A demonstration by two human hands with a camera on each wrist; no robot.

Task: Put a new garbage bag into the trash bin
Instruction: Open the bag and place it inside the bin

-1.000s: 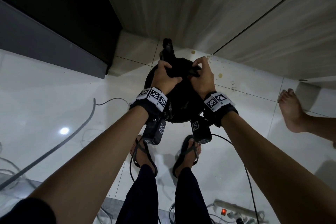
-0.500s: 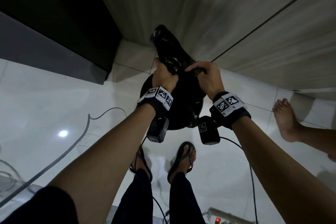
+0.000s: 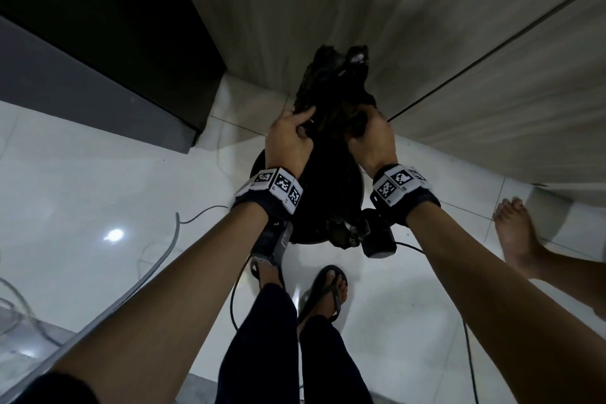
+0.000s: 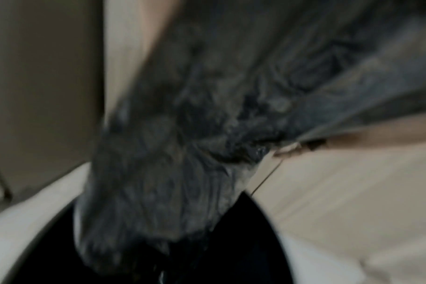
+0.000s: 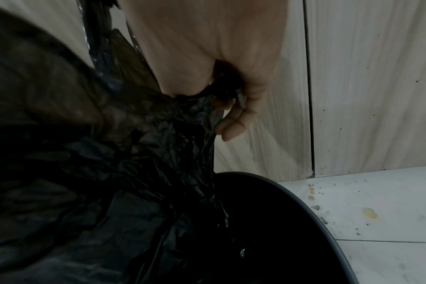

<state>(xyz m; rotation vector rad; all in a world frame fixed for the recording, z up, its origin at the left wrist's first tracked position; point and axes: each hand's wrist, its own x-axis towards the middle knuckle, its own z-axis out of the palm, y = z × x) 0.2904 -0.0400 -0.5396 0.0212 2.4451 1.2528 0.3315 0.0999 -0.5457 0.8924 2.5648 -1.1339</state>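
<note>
A crumpled black garbage bag (image 3: 334, 92) hangs between my two hands over the round black trash bin (image 3: 259, 164) on the floor. My left hand (image 3: 295, 128) grips the bag's left side with curled fingers. My right hand (image 3: 367, 125) grips its right side. The bag's upper end sticks up past my fingers, and its lower part drops into the bin. In the right wrist view my right hand (image 5: 226, 107) bunches the bag (image 5: 110, 153) above the bin rim (image 5: 304, 201). The left wrist view is blurred and shows the bag (image 4: 182, 153) over the dark bin opening (image 4: 243, 249).
Pale wood panels (image 3: 426, 26) rise right behind the bin, with a dark cabinet (image 3: 98, 26) to the left. Another person's bare foot (image 3: 515, 233) stands at the right. Cables (image 3: 157, 259) lie on the white tiles at the left. My sandalled feet (image 3: 328, 289) are just before the bin.
Both hands have risen from the bin's mouth, drawing the black bag upward. More of the bag now stands above my fingers.
</note>
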